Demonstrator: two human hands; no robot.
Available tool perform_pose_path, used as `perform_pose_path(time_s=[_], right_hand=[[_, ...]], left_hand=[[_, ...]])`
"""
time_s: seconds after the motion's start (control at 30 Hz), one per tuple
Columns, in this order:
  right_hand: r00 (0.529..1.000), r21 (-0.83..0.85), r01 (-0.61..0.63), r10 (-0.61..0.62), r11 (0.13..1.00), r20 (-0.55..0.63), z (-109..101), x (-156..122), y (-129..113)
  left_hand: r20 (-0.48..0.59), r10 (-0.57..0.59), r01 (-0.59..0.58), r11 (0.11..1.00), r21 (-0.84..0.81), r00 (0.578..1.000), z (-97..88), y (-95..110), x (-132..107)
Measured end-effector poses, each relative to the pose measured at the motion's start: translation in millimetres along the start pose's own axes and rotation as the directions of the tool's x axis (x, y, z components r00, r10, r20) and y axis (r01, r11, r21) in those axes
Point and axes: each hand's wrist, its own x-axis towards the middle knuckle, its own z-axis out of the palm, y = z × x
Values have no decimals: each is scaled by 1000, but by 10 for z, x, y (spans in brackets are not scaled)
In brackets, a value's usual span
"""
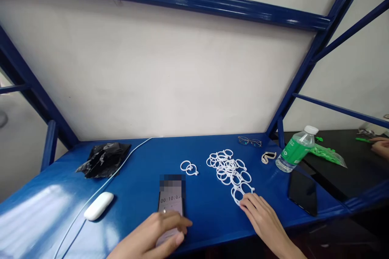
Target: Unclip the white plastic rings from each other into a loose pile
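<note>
My left hand rests on the lower end of a phone that lies flat on the blue table and shows a timer; its fingers curl over the screen and its thumb presses the phone's edge. My right hand lies flat with fingers stretched out, its fingertips touching the near end of a pile of several white plastic rings. Two more white rings lie apart, left of the pile.
A white earbud case and a white cable lie at left, beside a crumpled black bag. Glasses, a beige clip, a water bottle and a dark phone sit at right. Another person's hand shows at far right.
</note>
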Motion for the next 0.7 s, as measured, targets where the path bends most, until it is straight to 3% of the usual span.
perform_pose_path(time_s=[0.1, 0.17, 0.3, 0.43, 0.57, 0.63, 0.7], right_hand=[[996, 60, 92, -91, 994, -25, -8, 268, -114], [987, 71, 157, -154, 985, -45, 49, 493, -188], [955, 57, 281, -273, 958, -114, 313, 965, -289], [939, 129, 334, -317, 934, -138, 564, 1338, -279], [985, 453, 154, -98, 878, -144, 706, 1505, -234], [996, 659, -6, 63, 752, -63, 759, 1510, -222], [985, 818, -166, 132, 550, 111, 803, 1478, -214]], left_hand=[[-68, 118, -112, 990, 84, 991, -42, 246, 365], [-113, 156, -146, 985, 88, 981, -20, 285, 679], [-169, 217, -208, 976, 73, 961, 73, 87, 1280], [-253, 208, -242, 964, -108, 945, 67, -195, 1596], [-217, 213, -268, 926, -268, 953, -44, -342, 1649], [-156, 214, -255, 911, -325, 964, -63, -371, 1643], [-85, 216, -232, 905, -356, 973, -39, -386, 1639]])
